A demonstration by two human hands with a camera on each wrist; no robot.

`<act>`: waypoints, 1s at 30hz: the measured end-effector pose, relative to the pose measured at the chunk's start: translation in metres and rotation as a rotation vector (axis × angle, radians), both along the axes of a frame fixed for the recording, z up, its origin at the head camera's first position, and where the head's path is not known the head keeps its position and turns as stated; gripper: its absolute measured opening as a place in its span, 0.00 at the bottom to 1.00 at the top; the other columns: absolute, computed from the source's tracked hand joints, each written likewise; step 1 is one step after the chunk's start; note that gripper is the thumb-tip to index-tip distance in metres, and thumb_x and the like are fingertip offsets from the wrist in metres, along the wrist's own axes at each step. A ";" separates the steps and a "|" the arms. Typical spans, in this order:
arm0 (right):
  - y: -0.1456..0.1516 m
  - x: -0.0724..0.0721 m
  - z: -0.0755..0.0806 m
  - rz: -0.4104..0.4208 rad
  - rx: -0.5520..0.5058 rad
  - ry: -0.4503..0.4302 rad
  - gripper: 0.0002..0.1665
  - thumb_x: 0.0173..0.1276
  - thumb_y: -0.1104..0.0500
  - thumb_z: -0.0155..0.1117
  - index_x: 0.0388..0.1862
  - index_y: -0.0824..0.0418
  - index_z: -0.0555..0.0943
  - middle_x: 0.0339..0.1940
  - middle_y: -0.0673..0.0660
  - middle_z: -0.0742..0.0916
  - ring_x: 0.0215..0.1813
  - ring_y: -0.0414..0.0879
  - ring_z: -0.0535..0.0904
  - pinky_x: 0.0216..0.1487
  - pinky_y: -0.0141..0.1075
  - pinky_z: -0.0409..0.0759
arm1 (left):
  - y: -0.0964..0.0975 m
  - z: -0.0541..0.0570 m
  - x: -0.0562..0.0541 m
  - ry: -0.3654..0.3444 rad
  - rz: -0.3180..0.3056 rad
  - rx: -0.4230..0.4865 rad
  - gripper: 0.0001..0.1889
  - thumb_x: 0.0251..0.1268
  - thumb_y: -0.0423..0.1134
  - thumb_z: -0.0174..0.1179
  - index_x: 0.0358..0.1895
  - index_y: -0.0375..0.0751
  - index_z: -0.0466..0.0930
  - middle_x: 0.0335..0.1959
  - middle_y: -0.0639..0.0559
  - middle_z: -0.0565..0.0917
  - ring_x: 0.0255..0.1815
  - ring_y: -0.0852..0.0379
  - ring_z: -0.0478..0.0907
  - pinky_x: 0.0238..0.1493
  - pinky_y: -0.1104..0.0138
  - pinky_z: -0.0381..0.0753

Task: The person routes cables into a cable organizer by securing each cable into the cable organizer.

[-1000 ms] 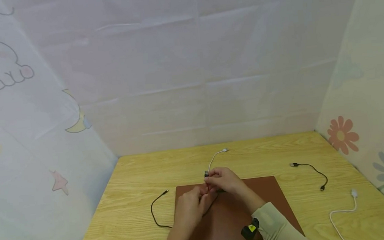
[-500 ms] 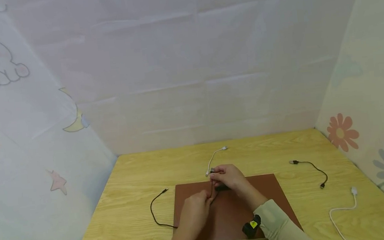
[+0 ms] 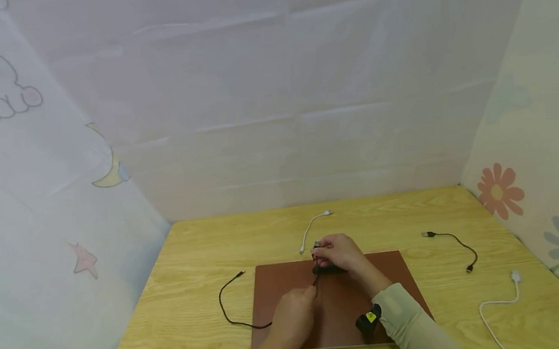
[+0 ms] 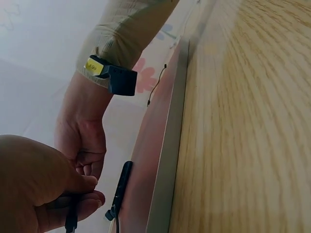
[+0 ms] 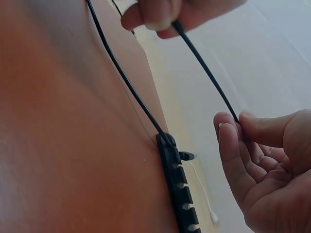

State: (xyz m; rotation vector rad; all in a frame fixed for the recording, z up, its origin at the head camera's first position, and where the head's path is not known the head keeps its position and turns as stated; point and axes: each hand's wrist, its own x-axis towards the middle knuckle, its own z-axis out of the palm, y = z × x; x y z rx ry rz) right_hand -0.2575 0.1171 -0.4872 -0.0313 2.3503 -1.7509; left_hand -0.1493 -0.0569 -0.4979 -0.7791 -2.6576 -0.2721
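Note:
My right hand (image 3: 340, 252) pinches a black USB cable (image 5: 209, 73) near its metal plug (image 3: 317, 244). Lower on the same cable, my left hand (image 3: 294, 314) grips it, and the stretch between the hands is fairly straight. Below my right hand a black slotted cable holder (image 5: 177, 182) lies on the brown board (image 3: 341, 313). In the right wrist view, a black cable (image 5: 119, 68) runs into the holder's end slot, with a black connector (image 5: 187, 156) sticking out beyond it. A black cable end (image 3: 229, 281) emerges left of my left hand; its path behind the hand is hidden.
A short white cable (image 3: 309, 228) lies behind the board on the wooden table (image 3: 206, 247). To the right are a short black USB cable (image 3: 460, 244) and another white cable (image 3: 498, 305). Printed cloth walls (image 3: 234, 117) enclose the table's back and sides.
My right hand has shifted slightly right with the plug. My left hand has moved down and right, away from it, so more cable shows between them. The holder is more visible.

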 end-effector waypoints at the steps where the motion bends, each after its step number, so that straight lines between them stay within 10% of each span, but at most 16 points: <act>1: 0.001 0.000 0.001 -0.003 0.011 -0.001 0.08 0.71 0.63 0.67 0.42 0.68 0.85 0.33 0.59 0.90 0.31 0.44 0.86 0.36 0.38 0.86 | 0.001 0.000 0.000 -0.004 -0.005 -0.012 0.13 0.57 0.29 0.71 0.25 0.45 0.75 0.16 0.57 0.75 0.19 0.64 0.74 0.18 0.73 0.67; 21: 0.008 -0.001 -0.013 0.078 0.326 0.135 0.04 0.69 0.61 0.69 0.38 0.62 0.85 0.24 0.52 0.87 0.26 0.44 0.84 0.29 0.36 0.80 | 0.011 -0.010 0.008 -0.194 -0.090 -0.131 0.10 0.59 0.29 0.68 0.27 0.47 0.78 0.21 0.56 0.77 0.23 0.61 0.75 0.24 0.72 0.72; 30: 0.008 -0.006 -0.016 0.077 0.444 0.205 0.08 0.69 0.60 0.70 0.30 0.59 0.82 0.27 0.51 0.86 0.28 0.43 0.80 0.30 0.37 0.76 | 0.013 -0.008 0.009 -0.160 -0.088 -0.217 0.09 0.62 0.32 0.69 0.28 0.48 0.80 0.23 0.57 0.79 0.27 0.63 0.77 0.29 0.73 0.77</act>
